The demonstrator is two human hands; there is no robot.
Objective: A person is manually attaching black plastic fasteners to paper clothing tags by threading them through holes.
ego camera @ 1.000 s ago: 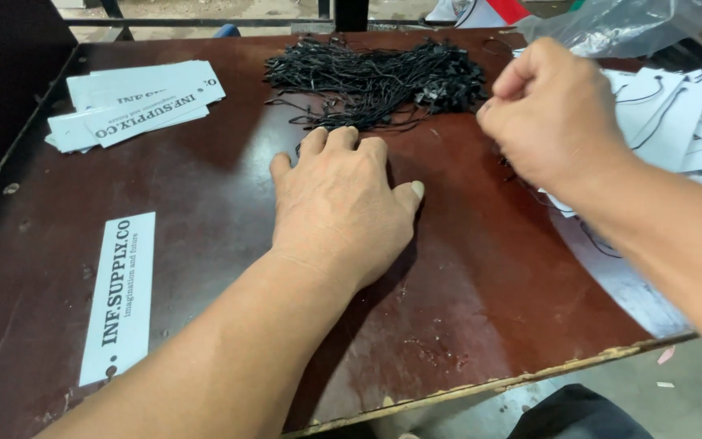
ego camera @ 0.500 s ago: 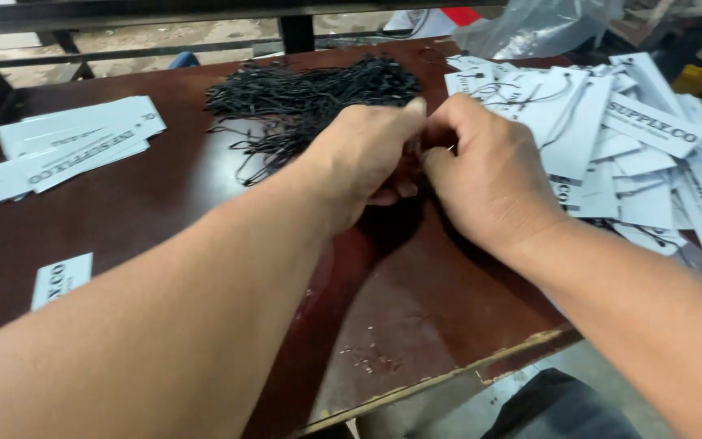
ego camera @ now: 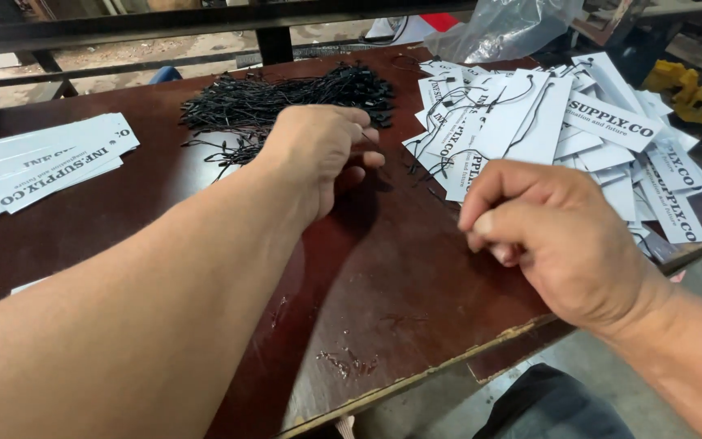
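While both hands (ego camera: 318,150) (ego camera: 546,232) hover apart, fingers curled, dark worn table (ego camera: 400,309), black cords (ego camera: 278,106), white tags (ego camera: 578,130), concrete floor (ego camera: 611,390).

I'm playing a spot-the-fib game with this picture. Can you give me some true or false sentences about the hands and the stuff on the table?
1. The heap of thin black strings lies on the dark brown wooden table. True.
2. The left hand is flat on the pile of white paper tags. False: it is curled up next to the strings.
3. The right hand is bunched, fingers pinched. True.
4. All tags are in one pile. False: a smaller stack of white tags lies at the far left.
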